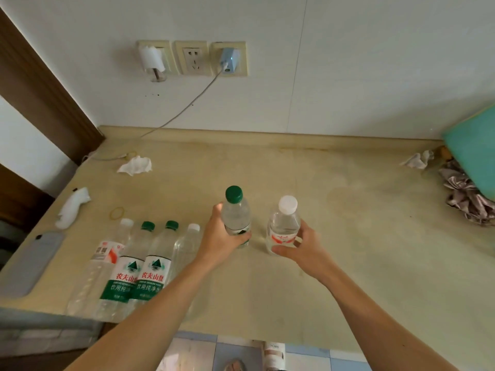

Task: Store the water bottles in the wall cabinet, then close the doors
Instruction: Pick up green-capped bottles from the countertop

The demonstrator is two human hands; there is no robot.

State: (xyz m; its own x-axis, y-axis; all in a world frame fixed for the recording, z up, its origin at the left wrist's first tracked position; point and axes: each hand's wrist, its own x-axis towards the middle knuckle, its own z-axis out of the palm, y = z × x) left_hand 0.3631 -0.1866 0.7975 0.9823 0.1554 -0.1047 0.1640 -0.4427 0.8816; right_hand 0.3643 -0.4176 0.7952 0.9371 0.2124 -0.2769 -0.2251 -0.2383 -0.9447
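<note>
Six bottles: two in your hands, four left of your left forearm.
Left hand (218,241): your fingers wrap the green-capped bottle (237,216) at its lower body; it stands upright, base on or just above the countertop (348,250), which one you cannot tell.
Right hand (300,243): your thumb and fingers curl round the white-capped bottle (284,226) at its red label, just beside the other held bottle and not touching it.
Row of four bottles (134,266): packed side by side near the counter's front edge; white, green, green and white caps.
Phone (32,263): face down, left of the row.
Rubber band (116,212): beyond the row.
Crumpled tissue (135,166): far left of your hands, near the wall.
Charger (229,61): plugged into the wall socket above your hands.
</note>
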